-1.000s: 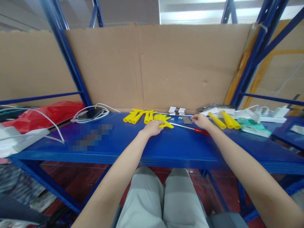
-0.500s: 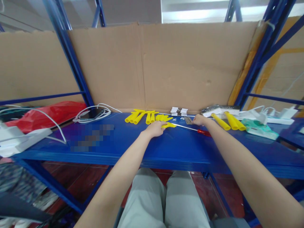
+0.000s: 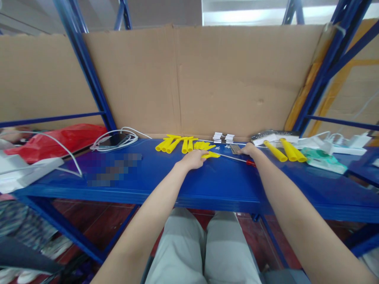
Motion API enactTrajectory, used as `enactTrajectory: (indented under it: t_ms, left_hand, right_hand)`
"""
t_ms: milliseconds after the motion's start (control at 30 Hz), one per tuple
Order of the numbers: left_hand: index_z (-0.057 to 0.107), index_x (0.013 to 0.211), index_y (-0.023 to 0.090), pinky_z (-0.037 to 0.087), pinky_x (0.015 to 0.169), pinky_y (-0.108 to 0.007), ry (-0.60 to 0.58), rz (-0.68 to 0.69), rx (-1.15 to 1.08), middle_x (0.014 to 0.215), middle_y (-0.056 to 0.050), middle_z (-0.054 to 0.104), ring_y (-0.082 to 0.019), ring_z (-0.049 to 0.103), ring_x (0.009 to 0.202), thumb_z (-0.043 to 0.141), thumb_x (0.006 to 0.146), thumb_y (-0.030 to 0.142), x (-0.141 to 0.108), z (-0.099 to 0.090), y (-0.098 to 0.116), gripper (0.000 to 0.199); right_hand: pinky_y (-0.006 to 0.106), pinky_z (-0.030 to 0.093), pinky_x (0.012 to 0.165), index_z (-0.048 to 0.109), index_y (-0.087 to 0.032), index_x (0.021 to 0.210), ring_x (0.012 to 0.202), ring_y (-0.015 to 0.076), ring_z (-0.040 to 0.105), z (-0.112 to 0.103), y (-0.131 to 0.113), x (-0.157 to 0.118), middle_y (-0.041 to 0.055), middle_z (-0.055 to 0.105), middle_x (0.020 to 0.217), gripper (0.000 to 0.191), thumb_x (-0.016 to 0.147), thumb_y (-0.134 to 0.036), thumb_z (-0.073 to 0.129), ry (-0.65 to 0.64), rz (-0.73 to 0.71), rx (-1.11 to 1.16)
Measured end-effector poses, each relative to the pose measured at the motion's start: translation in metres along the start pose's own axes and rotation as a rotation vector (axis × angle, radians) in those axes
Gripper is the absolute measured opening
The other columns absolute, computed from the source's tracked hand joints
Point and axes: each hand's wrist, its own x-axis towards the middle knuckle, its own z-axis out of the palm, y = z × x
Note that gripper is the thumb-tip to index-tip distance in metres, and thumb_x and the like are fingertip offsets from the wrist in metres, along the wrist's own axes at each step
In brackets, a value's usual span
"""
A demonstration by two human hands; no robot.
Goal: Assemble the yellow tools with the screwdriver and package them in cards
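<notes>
My left hand point(image 3: 194, 159) is closed around a yellow plastic piece point(image 3: 212, 155) whose end sticks out to the right of the fingers. My right hand point(image 3: 248, 149) has its fingers curled at the right end of several flat grey metal strips point(image 3: 235, 149) lying on the bench. A screwdriver point(image 3: 251, 163) with a red handle lies between the hands, its long shaft pointing left to the yellow piece. Just behind my left hand are several small yellow pieces point(image 3: 203, 146). Tiny pale parts point(image 3: 217, 148) lie close to the strips.
Larger yellow tubes lie at the back point(image 3: 168, 145) and right point(image 3: 288, 150). White stacked parts point(image 3: 223, 138) stand by the cardboard wall point(image 3: 207, 79). A coiled white cable point(image 3: 130, 136), red bag point(image 3: 71, 138), power strips and green packet point(image 3: 324, 161) flank the blue bench point(image 3: 177, 185).
My right hand has shifted slightly to the right along the metal strips, and more of them shows. My left hand stays nearly still with the yellow piece.
</notes>
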Motion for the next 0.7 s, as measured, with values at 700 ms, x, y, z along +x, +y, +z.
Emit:
enactTrajectory:
  t_ms: [700]
  left_hand:
    - [0.059, 0.130, 0.027, 0.036, 0.109, -0.033, 0.021, 0.011, 0.015, 0.137, -0.002, 0.058, -0.020, 0.051, 0.128, 0.048, 0.092, 0.025, 0.002, 0.003, -0.005, 0.040]
  right_hand:
    - [0.038, 0.051, 0.066, 0.068, -0.014, 0.066, 0.078, 0.0293, 0.063, -0.001, 0.007, -0.004, 0.0118, 0.065, 0.066, 0.025, 0.076, -0.036, 0.067, 0.063, -0.036, 0.155]
